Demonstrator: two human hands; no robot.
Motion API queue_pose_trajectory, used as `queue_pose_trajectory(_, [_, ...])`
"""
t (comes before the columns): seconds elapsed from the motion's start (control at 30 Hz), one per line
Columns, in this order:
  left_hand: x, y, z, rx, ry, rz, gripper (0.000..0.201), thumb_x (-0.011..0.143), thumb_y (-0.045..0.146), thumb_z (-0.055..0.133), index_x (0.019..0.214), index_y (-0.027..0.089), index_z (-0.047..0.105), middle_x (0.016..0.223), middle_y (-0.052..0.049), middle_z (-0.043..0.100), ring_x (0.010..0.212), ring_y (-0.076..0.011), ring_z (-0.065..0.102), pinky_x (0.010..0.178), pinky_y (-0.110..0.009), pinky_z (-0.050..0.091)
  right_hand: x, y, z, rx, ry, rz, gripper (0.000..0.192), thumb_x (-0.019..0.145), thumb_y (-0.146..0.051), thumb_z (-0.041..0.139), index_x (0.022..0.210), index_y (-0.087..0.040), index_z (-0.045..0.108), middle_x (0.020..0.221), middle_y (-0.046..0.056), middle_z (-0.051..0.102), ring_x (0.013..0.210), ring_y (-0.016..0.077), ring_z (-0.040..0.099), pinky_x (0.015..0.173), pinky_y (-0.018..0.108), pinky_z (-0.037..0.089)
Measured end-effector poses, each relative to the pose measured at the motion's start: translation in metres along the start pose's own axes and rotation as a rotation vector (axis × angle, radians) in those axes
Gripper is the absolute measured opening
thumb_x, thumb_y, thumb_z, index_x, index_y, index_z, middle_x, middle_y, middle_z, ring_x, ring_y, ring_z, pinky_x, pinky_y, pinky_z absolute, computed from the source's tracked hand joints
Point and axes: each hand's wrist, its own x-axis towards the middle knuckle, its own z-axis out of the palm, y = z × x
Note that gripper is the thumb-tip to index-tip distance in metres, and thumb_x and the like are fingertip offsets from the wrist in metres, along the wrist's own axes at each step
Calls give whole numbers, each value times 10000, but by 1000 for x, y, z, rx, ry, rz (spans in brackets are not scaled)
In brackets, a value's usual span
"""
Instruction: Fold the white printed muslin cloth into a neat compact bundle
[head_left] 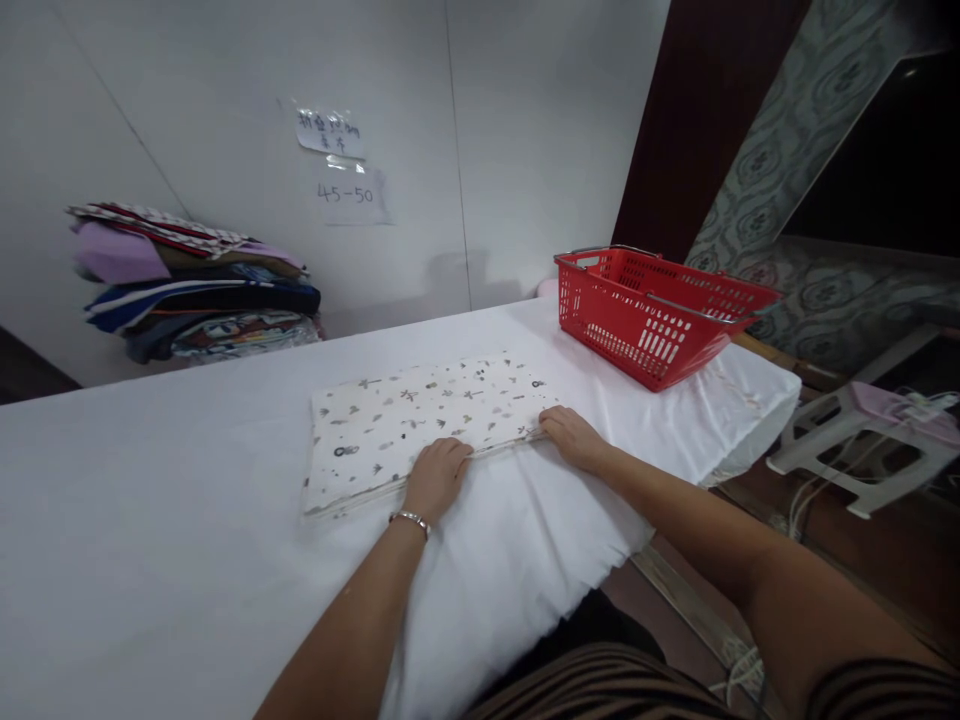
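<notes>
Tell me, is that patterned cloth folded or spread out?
Folded: the patterned cloth lies as a rectangle, with stacked layers showing along its near edge.

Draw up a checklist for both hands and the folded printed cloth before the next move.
1. Left hand touching the folded printed cloth at its near edge: ok.
2. Right hand at that edge, near the right corner: ok.
3. Cloth lying on the white tablecloth: ok.
4. Firm pinch by either hand: cannot tell; they may merely rest there.
5. Red shopping basket apart from the cloth: ok.
</notes>
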Motion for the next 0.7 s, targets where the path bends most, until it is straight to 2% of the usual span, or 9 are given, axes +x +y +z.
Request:
queue_pose_trajectory(0.2, [0,3,-3,-4,-23,-6,213,868,193,441,978,210,624,976,-59,627,942,-210,537,822,-364,432,3,-5,-2,-19,-16,4,172,923,-166,386,899,-166,556,989,99,588,919,204,478,798,329,374])
queue_pose_trajectory(0.4, [0,1,0,0,-16,-6,221,885,211,424,985,204,620,985,-61,624,941,-211,531,819,-366,429,13,-18,-2,-50,-29,-3,180,919,-208,442,1040,-171,571,1005,94,608,921,209,495,778,329,363])
queue_pose_trajectory(0.7, [0,1,-1,15,-19,3,215,874,198,435,985,214,617,981,-59,619,945,-212,529,815,-364,428,24,-15,4,-83,-66,-110,197,935,-227,427,962,-180,616,973,91,610,913,204,483,765,327,338])
